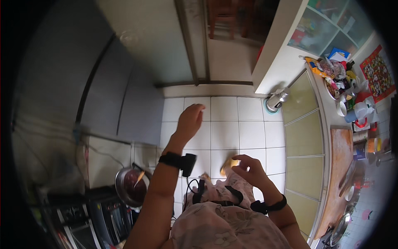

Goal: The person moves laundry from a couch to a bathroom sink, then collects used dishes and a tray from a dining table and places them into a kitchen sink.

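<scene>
My left hand [191, 120] is stretched forward over the white tiled floor [225, 108], its fingers curled in and nothing visible in them. Nearer my body, my right hand [252, 170] hangs in the air beside my patterned clothing [224, 226]. A gap shows between its thumb and forefinger, and it holds nothing. Each wrist wears a black strap; a dark box [188, 164] sits on the left one. Neither hand touches any object. Ahead on the floor, by the cabinets, stands a silver thermos flask [277, 101].
To the left are a grey fridge [137, 108] and a metal pot [123, 187] with dark red contents and a utensil. A doorway lies ahead. Along the right, green cabinets [304, 136] carry a counter with a wooden board [338, 166], a white cup [341, 108] and food bags [331, 68].
</scene>
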A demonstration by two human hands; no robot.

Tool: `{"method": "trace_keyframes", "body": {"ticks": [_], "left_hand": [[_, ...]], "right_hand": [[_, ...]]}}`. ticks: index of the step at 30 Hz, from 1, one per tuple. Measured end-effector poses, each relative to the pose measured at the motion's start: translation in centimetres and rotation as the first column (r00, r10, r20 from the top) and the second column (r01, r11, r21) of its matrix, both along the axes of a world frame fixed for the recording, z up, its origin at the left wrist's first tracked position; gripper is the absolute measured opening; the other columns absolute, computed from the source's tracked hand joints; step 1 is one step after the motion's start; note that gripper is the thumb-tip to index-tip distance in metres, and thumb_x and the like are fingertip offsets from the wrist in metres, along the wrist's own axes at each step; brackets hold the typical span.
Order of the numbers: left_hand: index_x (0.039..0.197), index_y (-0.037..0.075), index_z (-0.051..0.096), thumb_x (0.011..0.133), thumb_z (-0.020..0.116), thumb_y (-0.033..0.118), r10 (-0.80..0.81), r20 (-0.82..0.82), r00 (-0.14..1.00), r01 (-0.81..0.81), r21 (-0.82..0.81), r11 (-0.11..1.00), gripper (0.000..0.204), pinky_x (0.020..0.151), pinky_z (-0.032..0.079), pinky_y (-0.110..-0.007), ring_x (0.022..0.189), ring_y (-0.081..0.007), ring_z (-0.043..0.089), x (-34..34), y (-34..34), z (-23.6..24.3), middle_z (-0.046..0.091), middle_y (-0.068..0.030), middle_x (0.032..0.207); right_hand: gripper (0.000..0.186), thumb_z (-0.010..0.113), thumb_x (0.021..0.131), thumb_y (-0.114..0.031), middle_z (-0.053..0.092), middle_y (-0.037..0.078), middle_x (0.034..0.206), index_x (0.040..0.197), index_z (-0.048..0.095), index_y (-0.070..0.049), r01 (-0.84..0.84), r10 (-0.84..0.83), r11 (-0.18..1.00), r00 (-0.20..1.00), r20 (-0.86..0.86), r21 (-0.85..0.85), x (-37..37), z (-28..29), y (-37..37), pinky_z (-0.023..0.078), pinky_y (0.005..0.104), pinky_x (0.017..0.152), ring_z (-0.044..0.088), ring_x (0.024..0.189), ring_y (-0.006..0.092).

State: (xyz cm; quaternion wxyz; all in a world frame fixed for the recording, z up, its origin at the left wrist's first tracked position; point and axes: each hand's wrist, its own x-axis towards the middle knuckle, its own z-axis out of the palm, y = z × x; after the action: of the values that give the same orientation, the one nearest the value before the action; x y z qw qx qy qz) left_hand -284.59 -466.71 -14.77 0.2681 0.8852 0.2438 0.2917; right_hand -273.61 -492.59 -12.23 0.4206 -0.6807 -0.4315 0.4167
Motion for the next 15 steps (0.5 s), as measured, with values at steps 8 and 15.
{"method": "trace_keyframes", "body": {"ticks": [8,15], "left_hand": [[0.091,0.003,0.055,0.085,0.047,0.004,-0.109,0.158,0.982,0.109,0.006,0.994,0.01,0.061,0.047,-0.03,0.074,-0.0232,0.058,24.8,8.6,3.1,0.058,-0.0111,0.087],[0.088,0.003,0.055,0.08,0.05,0.0,-0.049,0.281,0.959,0.058,-0.022,0.998,0.009,0.062,0.045,-0.034,0.072,-0.0287,0.056,38.0,17.5,5.7,0.057,-0.0119,0.082]], "right_hand": [[0.059,0.06,0.08,-0.038,0.058,0.009,0.102,0.122,0.041,0.0,-0.12,0.105,0.993,0.88,-0.463,-0.003,15.8,0.8,13.9,0.045,0.0268,0.072,0.055,0.089,0.0133],[0.058,0.061,0.078,-0.042,0.056,0.004,0.095,0.118,0.043,-0.003,-0.177,0.089,0.982,0.745,-0.661,-0.067,28.5,3.8,25.2,0.042,0.0234,0.069,0.053,0.085,0.0105]]}}
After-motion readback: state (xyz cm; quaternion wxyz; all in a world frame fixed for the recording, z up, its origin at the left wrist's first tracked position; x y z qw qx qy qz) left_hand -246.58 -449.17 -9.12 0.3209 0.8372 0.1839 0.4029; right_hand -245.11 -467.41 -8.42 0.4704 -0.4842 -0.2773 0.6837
